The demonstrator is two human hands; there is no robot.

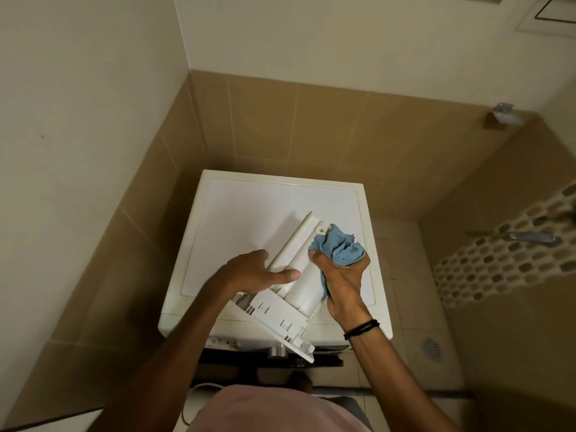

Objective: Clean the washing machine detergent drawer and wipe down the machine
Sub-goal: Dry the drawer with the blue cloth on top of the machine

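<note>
The white detergent drawer (296,275) is out of the machine and held tilted above the white washing machine top (249,213), its underside facing me and its front panel toward my body. My left hand (252,272) grips the drawer's left side with the fingers wrapped over it. My right hand (343,275) holds a crumpled blue cloth (339,247) pressed against the drawer's right side near its far end. A black band sits on my right wrist.
The machine stands in a corner with tan tiled walls behind and to the left. On the right lie a tiled floor with a round drain (431,349), a mosaic strip with a metal tap (533,238), and a wall bracket (503,115).
</note>
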